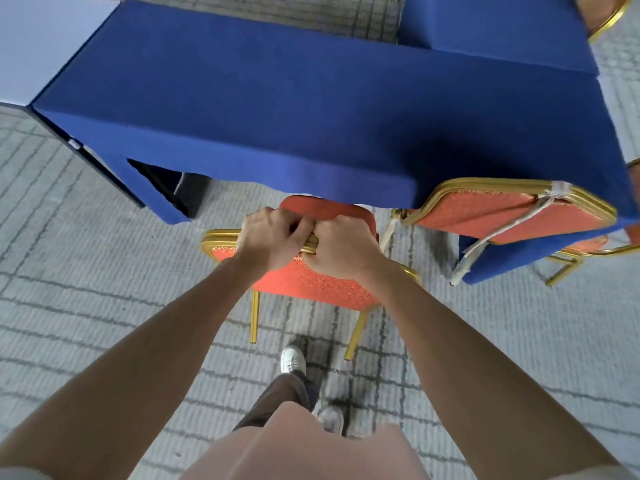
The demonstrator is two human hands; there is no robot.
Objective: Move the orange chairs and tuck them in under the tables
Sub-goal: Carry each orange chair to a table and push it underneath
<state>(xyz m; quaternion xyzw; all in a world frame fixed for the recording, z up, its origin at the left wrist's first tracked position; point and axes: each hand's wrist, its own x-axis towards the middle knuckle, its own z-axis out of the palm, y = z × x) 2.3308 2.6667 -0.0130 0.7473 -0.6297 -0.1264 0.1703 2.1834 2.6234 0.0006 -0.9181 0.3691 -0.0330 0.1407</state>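
Observation:
An orange chair (311, 285) with a gold frame stands in front of me, its seat partly under the edge of the blue-covered table (277, 109). My left hand (268, 237) and my right hand (341, 249) sit side by side on the top rail of its backrest, fingers curled round the gold bar. A second orange chair (502, 209) stands to the right with its backrest against the table's cloth, a loose white strap hanging from it.
Grey patterned carpet (86, 271) covers the floor. Another blue-covered table (495, 26) stands at the back right, with part of a gold-framed chair (606, 19) beyond it. A white-topped table (38, 46) adjoins at the left. My feet in white shoes (292, 360) are behind the chair.

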